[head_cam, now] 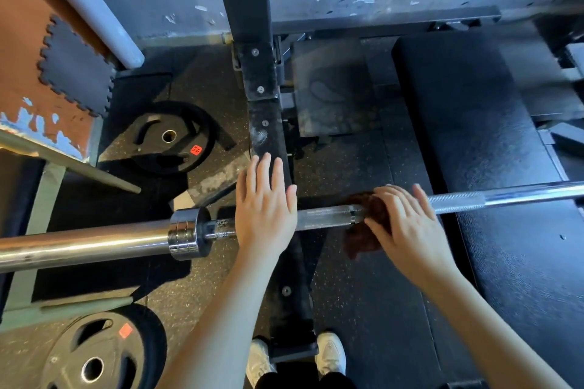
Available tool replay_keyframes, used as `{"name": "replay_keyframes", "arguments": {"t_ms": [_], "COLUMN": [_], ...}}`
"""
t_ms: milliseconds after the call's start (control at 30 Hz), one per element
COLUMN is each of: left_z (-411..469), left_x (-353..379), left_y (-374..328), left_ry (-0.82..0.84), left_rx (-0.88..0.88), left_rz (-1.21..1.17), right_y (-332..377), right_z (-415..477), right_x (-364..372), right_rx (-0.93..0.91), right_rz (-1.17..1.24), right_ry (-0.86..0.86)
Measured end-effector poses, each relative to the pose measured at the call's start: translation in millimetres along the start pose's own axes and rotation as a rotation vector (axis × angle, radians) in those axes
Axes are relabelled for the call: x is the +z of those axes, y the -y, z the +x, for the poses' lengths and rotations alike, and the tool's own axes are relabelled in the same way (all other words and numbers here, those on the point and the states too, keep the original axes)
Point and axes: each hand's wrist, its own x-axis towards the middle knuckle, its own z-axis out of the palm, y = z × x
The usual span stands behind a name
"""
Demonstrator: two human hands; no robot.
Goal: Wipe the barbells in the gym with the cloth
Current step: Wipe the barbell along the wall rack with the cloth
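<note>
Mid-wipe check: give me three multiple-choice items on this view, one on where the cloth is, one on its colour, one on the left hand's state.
1. Where is the cloth?
A on the bench pad
B on the barbell under the right hand
C on the floor

2. What colour is the cloth?
A white
B yellow
C reddish-brown

3. How is the left hand?
A flat, fingers straight
B gripping a plate
C clenched in a fist

Answers:
1 B: it bunches round the barbell shaft beneath the right hand.
2 C: its folds show dark reddish-brown.
3 A: the left hand lies over the shaft with its fingers extended.
</note>
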Motion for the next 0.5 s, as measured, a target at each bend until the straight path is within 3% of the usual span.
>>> {"name": "replay_keyframes", "arguments": {"t_ms": [133,233,333,500], "left_z": [10.1,21.3,22.4,29.6], "left_x": [1.4,-0.3,-1.0,5.7], "left_y": [0.8,1.5,-6.2,-9.0], "left_ry": [0.016,0.017,-0.015,-0.027], "left_rx": [0.0,-0.032,-0.033,-0.003], "left_rz": [-0.001,0.047,0.077,0.058], "right_y": [34.4,62.2,28.3,-23.9], "right_z": [8.1,8.0,11.4,16.6], "right_x": [11.9,22.0,13.1,-0.2], "right_rx": [0.256,0.084,-0.04,0.231], "right_rz": [0.116,0.136,0.056,0.062], "right_ry": [-0.042,-0.013,0.02,-0.103]}}
